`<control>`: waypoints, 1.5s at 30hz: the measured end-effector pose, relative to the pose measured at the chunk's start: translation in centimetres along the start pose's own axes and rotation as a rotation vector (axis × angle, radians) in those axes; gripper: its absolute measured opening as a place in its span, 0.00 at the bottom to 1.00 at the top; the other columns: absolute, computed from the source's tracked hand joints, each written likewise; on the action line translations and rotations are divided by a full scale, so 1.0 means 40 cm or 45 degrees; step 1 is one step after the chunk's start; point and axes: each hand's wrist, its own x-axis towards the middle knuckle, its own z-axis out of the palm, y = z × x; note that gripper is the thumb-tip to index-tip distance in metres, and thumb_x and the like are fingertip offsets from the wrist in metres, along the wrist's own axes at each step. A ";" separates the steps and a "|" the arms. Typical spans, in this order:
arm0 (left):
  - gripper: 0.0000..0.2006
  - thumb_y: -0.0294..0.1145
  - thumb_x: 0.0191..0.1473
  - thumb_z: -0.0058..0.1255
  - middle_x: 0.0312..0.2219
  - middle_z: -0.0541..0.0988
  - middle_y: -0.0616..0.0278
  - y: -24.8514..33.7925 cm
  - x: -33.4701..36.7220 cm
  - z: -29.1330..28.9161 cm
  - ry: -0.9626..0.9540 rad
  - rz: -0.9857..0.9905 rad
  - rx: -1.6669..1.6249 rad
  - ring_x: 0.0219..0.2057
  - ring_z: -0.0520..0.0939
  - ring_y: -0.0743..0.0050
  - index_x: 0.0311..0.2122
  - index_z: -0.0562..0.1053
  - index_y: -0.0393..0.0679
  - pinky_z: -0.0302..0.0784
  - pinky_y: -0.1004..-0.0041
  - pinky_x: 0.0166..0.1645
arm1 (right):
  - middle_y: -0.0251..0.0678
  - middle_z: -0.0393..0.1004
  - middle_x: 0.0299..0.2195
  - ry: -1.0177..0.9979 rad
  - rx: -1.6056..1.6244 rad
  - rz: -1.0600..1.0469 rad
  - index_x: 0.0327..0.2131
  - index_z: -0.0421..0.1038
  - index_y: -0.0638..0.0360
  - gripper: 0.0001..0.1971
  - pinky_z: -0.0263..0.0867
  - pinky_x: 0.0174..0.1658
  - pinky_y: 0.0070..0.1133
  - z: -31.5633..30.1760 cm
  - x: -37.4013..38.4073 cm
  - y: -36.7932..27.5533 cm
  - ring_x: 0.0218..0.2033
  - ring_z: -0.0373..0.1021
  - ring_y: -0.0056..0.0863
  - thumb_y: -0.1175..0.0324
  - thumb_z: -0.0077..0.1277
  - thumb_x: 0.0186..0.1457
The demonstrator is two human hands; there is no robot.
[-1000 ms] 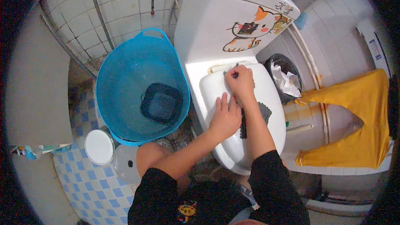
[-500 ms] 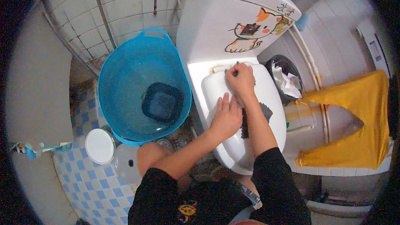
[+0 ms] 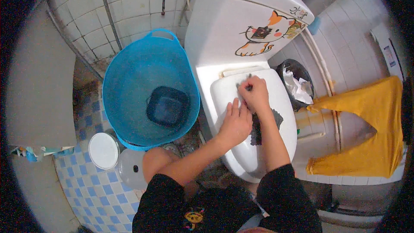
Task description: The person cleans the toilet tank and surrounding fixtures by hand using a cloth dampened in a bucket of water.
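The white toilet lid (image 3: 224,92) is down. My right hand (image 3: 257,95) is closed in a pinch over its back part, on a small dark grey piece (image 3: 249,88) whose kind I cannot make out. Just nearer to me, my left hand (image 3: 236,123) rests on the lid with its fingers stretched out, close to the right wrist. A ragged dark grey patch (image 3: 257,131) lies on the lid, partly hidden by my right forearm. It looks flat, like a worn sticker.
A big blue tub (image 3: 129,73) of water stands on the left, with a dark square basin (image 3: 167,107) in it. Beside it are a white round lid (image 3: 104,151) and a grey stool (image 3: 132,168). On the right are a black bin (image 3: 288,67) and a yellow garment (image 3: 384,129).
My right hand has drawn slightly nearer to me along the lid, still pinching the dark grey piece. My left hand has hardly moved. The whole view has shifted a little.
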 end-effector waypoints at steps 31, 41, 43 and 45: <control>0.21 0.39 0.52 0.48 0.50 0.70 0.38 0.006 0.000 -0.020 -0.094 -0.035 0.032 0.53 0.67 0.29 0.45 0.73 0.31 0.63 0.41 0.56 | 0.35 0.74 0.28 0.036 0.007 -0.118 0.21 0.75 0.54 0.05 0.66 0.41 0.33 0.006 -0.017 -0.007 0.36 0.67 0.40 0.65 0.57 0.41; 0.20 0.35 0.50 0.47 0.49 0.71 0.36 -0.015 -0.011 -0.008 -0.039 -0.034 -0.028 0.53 0.67 0.26 0.44 0.73 0.30 0.61 0.38 0.56 | 0.38 0.74 0.27 -0.061 0.020 -0.108 0.22 0.74 0.56 0.06 0.65 0.42 0.31 0.009 -0.020 -0.018 0.33 0.69 0.39 0.66 0.58 0.40; 0.23 0.40 0.51 0.50 0.51 0.70 0.40 0.005 -0.011 -0.005 -0.036 -0.030 0.020 0.55 0.65 0.29 0.47 0.72 0.33 0.60 0.41 0.58 | 0.40 0.74 0.26 0.005 0.038 -0.157 0.21 0.74 0.57 0.06 0.64 0.41 0.31 0.005 -0.016 -0.001 0.30 0.69 0.38 0.67 0.58 0.39; 0.21 0.36 0.50 0.48 0.48 0.71 0.37 0.007 -0.004 -0.003 0.026 -0.001 -0.071 0.53 0.66 0.26 0.44 0.73 0.30 0.60 0.38 0.57 | 0.40 0.74 0.27 0.030 0.056 -0.131 0.22 0.74 0.58 0.07 0.64 0.41 0.31 0.015 0.043 0.004 0.30 0.68 0.38 0.66 0.58 0.39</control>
